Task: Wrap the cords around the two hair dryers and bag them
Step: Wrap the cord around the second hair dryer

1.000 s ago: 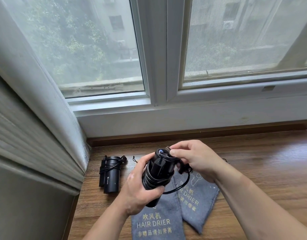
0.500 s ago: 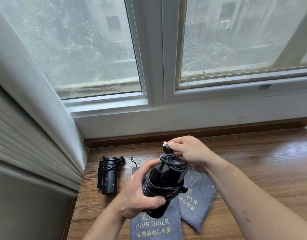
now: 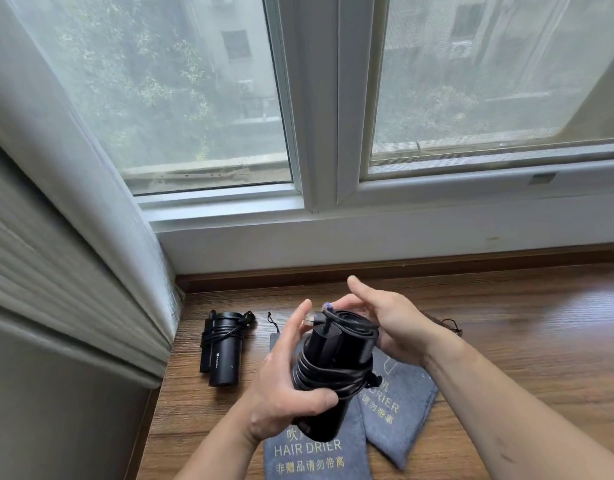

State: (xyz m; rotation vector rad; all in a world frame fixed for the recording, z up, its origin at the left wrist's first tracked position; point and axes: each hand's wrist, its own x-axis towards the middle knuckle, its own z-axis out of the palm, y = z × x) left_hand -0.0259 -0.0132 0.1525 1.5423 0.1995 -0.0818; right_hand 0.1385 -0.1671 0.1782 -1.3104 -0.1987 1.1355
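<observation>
Closest in, a grey cloth bag (image 3: 312, 455) with "HAIR DRIER" on it lies flat on the wooden tabletop (image 3: 523, 358). It looks soft and floppy, so I think its mouth must be pulled wide before anything can go in. Just above it, the left hand (image 3: 285, 393) holds a black hair dryer (image 3: 336, 355) up off the tabletop, tilted a little. Its grip is clamped round the lower half of the body. The cord (image 3: 330, 379) goes round the body in many loops. It looks springy, so it may pop loose if nothing pins its end down. The dryer looks hard and smooth, maybe a bit slippery, and light enough for one hand. The best place to hold it is probably right over the loops, so the fingers keep them flat. The plug (image 3: 312, 320) sticks out at the top end. The right hand (image 3: 392, 327) is up there too, its grip apart, with mostly straight fingers touching the top loops. A second bag (image 3: 399, 417) lies just beside the first, to the right. Further back on the left, the other hair dryer (image 3: 226, 348) lies on the tabletop with its cord wound round it, not in a bag yet. Behind it all is the window (image 3: 472, 81).
</observation>
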